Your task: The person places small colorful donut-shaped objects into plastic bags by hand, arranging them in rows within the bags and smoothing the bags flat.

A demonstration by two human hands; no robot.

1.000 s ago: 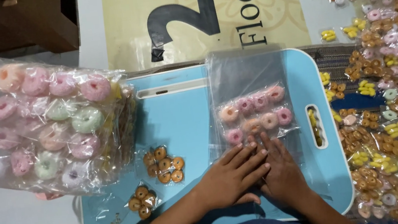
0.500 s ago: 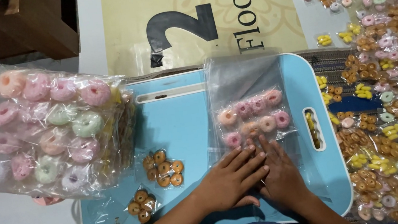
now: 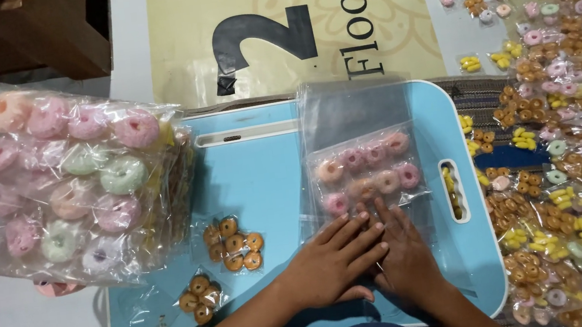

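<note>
Both hands lay flat, fingers point(image 3: 358, 229) stretched out and gripping nothing. The left hand point(image 3: 329, 266) and the right hand point(image 3: 406, 256) pressed side by side on the bottom edge of a clear plastic bag of small pink and peach ring sweets point(image 3: 366, 173). That bag lay on the right half of a light blue plastic tray point(image 3: 264, 181). Two little clear packs of brown rings point(image 3: 230, 241) sat left of the hands on the tray. A big clear bag of pastel rings point(image 3: 64, 184) rested over the tray's left edge. Many small sweet packs point(image 3: 569, 137) were spread right of the tray.
</note>
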